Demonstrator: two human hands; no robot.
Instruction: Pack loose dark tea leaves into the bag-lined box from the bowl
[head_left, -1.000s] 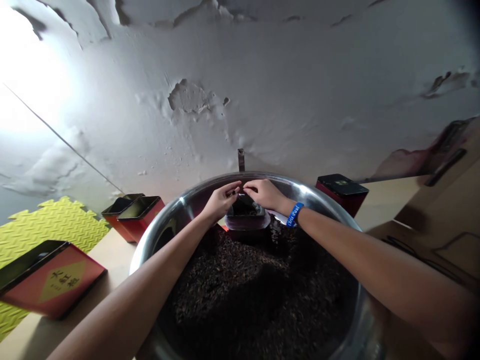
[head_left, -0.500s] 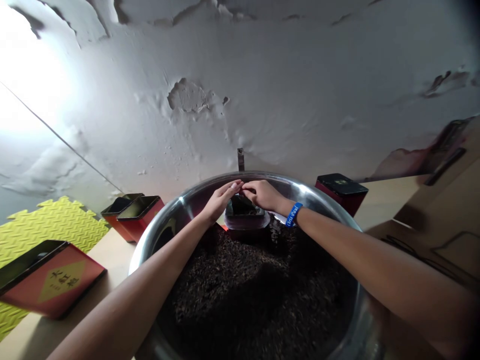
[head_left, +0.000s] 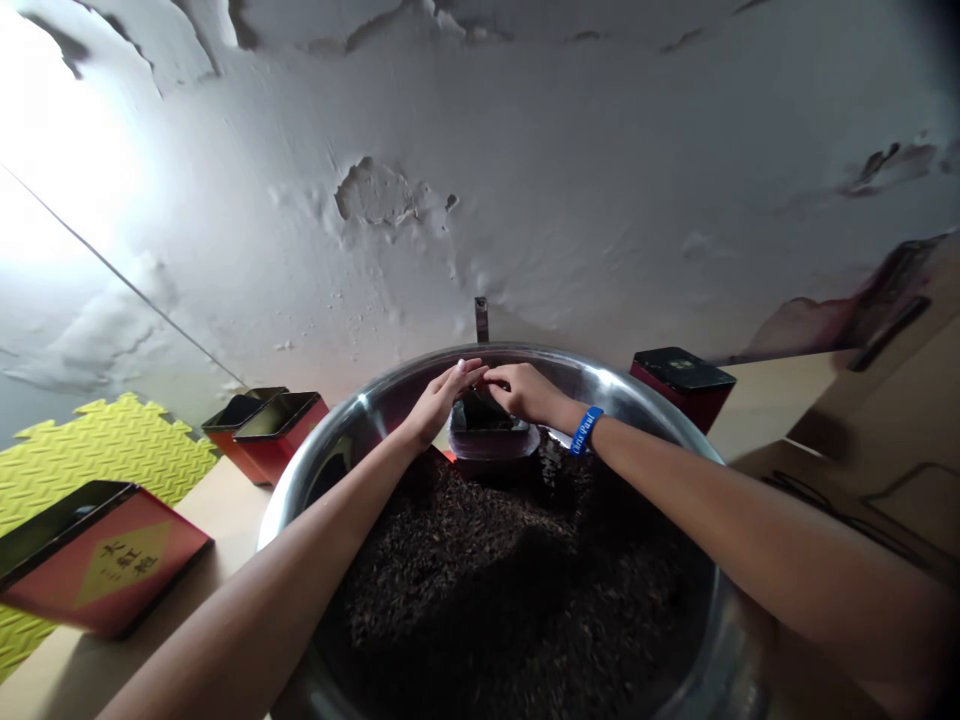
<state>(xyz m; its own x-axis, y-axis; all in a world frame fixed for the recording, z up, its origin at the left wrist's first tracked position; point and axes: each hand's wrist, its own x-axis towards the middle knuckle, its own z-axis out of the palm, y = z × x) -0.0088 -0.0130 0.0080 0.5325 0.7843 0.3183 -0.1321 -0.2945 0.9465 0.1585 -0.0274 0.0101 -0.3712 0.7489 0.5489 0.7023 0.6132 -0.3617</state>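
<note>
A wide steel basin (head_left: 289,487) holds a heap of dark dried tea leaves (head_left: 450,540). Near its far side a small open container (head_left: 495,447) sits among the leaves, with dark contents and a clear, shiny edge. My left hand (head_left: 442,398) reaches over the container's left side, fingers outstretched and close together. From the right comes my right hand (head_left: 529,393), its fingers bent inward above the container; whatever they pinch is too small to make out. The fingertips of both hands meet or nearly meet. A blue wristband (head_left: 586,430) circles my right wrist.
Left of the basin stand open red tins (head_left: 281,435) and a larger red tin (head_left: 112,565) with a yellow diamond label. A lidded tin (head_left: 684,385) stands to the right, by a cardboard box (head_left: 885,430). Behind rises a peeling wall (head_left: 570,200); yellow foam mats (head_left: 112,450) lie at left.
My left hand's fingers and thumb have shifted slightly over the container. My right hand stays almost in place, and the basin and tins have not moved.
</note>
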